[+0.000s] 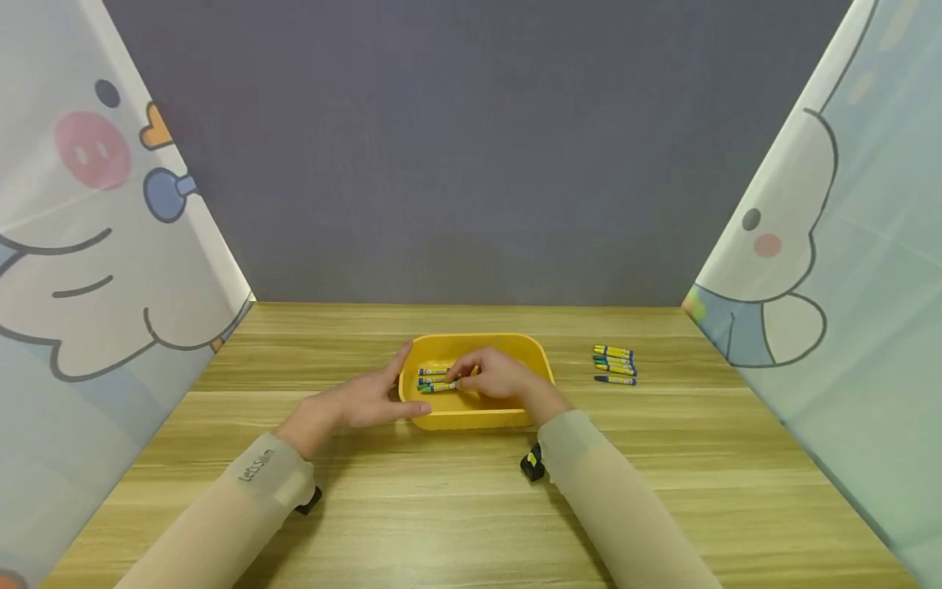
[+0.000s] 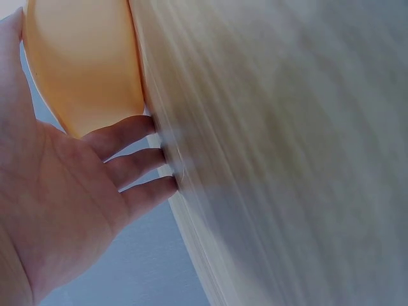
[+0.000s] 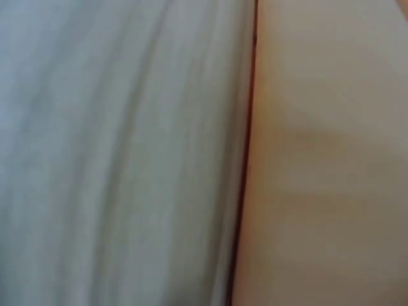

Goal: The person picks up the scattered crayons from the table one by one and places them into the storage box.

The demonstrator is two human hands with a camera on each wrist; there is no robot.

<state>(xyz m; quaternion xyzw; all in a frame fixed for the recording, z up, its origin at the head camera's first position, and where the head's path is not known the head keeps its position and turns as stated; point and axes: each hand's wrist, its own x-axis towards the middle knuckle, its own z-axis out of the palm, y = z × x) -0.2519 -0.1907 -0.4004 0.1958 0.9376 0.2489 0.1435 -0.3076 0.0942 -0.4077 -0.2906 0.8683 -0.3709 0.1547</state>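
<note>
A yellow plastic basket (image 1: 471, 421) stands on the wooden table in the head view. My left hand (image 1: 368, 401) lies against its left end, thumb over the front rim and index finger along the left rim. In the left wrist view the other fingers stretch past the basket wall (image 2: 86, 64) to the tabletop. Inside the basket, my right hand (image 1: 496, 376) pinches the right end of a green crayon (image 1: 437, 388). Two or more other crayons (image 1: 432, 372) lie beside it, partly covered by the fingers. The right wrist view shows only the basket wall (image 3: 325, 153) and tabletop, blurred.
Right of the basket lies a group of several crayons (image 1: 614, 352), with a dark-tipped crayon (image 1: 615, 379) at its near side. A dark grey panel (image 1: 471, 155) rises behind the table (image 1: 412, 523). Cartoon-printed curtains (image 1: 868, 393) flank both sides.
</note>
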